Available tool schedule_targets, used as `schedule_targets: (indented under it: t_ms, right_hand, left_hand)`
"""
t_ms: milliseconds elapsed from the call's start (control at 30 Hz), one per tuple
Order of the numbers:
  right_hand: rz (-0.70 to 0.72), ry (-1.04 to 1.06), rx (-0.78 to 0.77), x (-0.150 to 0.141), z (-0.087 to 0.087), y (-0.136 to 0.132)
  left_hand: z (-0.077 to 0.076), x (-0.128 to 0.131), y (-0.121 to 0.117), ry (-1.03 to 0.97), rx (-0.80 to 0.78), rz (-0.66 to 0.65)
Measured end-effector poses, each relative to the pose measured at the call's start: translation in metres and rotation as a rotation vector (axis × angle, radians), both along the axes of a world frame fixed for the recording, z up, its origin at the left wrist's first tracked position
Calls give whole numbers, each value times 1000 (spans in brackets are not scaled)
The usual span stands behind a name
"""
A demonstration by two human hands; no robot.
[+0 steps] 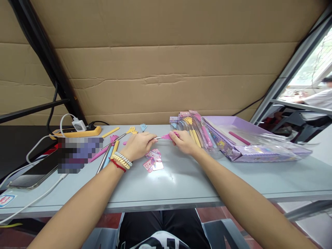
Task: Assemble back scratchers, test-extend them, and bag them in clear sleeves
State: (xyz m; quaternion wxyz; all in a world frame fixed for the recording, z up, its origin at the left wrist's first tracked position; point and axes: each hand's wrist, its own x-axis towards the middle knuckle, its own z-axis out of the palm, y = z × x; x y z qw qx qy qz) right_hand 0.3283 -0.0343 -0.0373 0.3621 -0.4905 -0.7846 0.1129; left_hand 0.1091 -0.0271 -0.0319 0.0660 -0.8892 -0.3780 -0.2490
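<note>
A pink back scratcher (166, 137) with a thin metal rod stretches between my two hands above the table. My left hand (138, 146) is closed on its rod side, and my right hand (183, 141) pinches its pink end; fingers hide part of both ends. Around my left hand lie loose back scratchers with hand-shaped heads: a pink one (113, 139), a yellow one (131, 130) and a blue one (143, 127). Small pink printed cards (153, 159) rest on the table between my forearms. Beyond my right hand are several bagged back scratchers (194, 133).
At the right stands an open purple box (259, 154) with clear plastic and a pink stick in it. A phone (33, 171), white cables and a yellow power strip (75, 132) occupy the left. Cardboard (166, 62) walls the back. A person (317, 98) sits far right.
</note>
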Motion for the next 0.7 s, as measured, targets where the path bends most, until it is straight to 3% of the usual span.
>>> schedule_targets:
  t_ms: [233, 500, 700]
  right_hand:
    - [-15, 66, -48, -2, 0, 1]
    - [130, 438, -212, -12, -2, 2]
    - [109, 659, -340, -25, -9, 6]
  left_hand:
    - [-3, 2, 0, -2, 12, 16]
    - [4, 4, -4, 48, -21, 70]
    - [8, 3, -5, 43, 8, 126]
